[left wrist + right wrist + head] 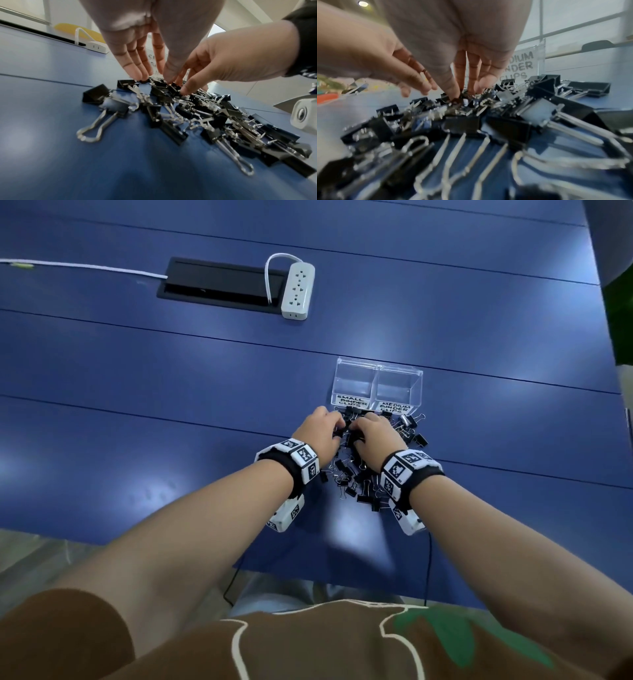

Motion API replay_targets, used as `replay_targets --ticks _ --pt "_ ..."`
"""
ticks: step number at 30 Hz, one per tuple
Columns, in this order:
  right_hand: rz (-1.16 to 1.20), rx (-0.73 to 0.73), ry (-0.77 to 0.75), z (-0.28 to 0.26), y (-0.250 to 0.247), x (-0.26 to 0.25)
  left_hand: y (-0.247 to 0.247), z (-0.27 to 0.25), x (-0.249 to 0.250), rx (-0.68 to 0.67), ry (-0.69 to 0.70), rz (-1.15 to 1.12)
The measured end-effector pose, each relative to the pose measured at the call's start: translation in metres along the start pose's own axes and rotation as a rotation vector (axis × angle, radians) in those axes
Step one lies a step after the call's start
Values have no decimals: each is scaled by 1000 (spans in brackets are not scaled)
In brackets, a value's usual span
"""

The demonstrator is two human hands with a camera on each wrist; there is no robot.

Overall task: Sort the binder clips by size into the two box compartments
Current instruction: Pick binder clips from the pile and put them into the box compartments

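A heap of black binder clips of mixed sizes lies on the blue table, just in front of a clear two-compartment box. Its left compartment is labelled SMALL and its right one MEDIUM; both look empty. Both hands are over the far end of the heap. My left hand has its fingers nearly straight, with the tips touching clips. My right hand digs thumb and fingers into the heap and pinches a small clip. The MEDIUM label stands close behind it.
Far back on the table, a white power strip lies beside a black cable hatch. A white cable runs off to the left. The table's near edge lies close to my body. Bare blue tabletop stretches left of the heap.
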State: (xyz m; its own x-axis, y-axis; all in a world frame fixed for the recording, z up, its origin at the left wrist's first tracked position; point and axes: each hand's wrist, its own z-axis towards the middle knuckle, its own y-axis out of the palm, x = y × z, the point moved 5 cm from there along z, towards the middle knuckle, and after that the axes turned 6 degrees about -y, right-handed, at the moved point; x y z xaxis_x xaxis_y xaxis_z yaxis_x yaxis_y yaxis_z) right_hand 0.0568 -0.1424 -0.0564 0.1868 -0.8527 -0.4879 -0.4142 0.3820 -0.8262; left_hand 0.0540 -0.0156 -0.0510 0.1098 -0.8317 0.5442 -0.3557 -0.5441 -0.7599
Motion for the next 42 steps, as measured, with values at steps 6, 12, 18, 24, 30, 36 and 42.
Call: replay_targets --ticks 6,12,18,24,30,36,42 --pt "173 116 128 -3 -11 9 12 12 7 -70 -37 94" --pt "443 326 185 13 -59 11 7 13 2 -70 -45 46" --pt "324 337 140 43 -83 0 -17 13 8 -8 -43 -115" --pt "158 205 86 28 -58 -11 -59 39 36 154 16 -241" --pt "-36 4 114 31 -15 -3 -57 59 40 43 -15 -133" --pt "-37 52 105 26 -9 2 -41 36 16 76 -27 -148" --pt "60 186 102 11 -23 7 -6 15 -5 -64 -42 14"
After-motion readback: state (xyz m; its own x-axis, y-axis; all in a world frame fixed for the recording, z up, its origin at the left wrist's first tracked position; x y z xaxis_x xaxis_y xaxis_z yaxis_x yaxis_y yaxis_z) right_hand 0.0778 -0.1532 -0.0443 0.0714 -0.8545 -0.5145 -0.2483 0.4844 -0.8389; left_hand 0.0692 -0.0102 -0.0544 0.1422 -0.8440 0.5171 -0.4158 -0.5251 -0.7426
